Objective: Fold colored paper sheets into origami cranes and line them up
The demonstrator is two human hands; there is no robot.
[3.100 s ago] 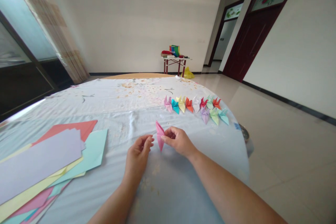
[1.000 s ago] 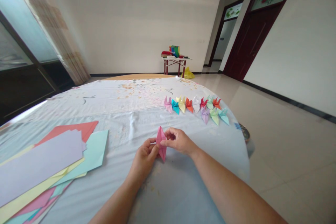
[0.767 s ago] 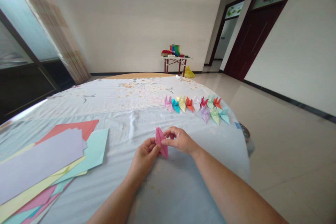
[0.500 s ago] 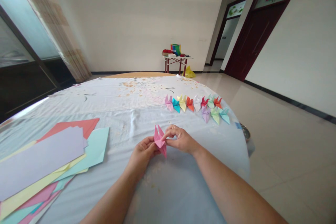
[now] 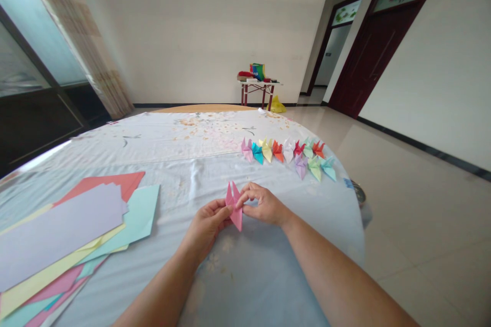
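Observation:
A pink folded paper crane (image 5: 237,218) is held up over the cloth, two narrow points upward and one point downward. My left hand (image 5: 213,219) pinches its left side, the thumb lying across the front. On its right edge my right hand (image 5: 263,204) has thumb and forefinger closed on the paper. Beyond my right hand stand several finished paper cranes (image 5: 288,151) in mixed colours, set in two rows.
Loose sheets of coloured paper (image 5: 65,230) lie overlapping at the left. A pale patterned cloth (image 5: 184,168) covers the round table. Against the far wall stands a small table (image 5: 261,83) with a colourful bag (image 5: 257,71), beside a yellow plastic bag (image 5: 276,105).
The pink crane's front layer has gone from spread out to flatter and narrower. My left thumb has moved up onto its front. Both hands stay in nearly the same place.

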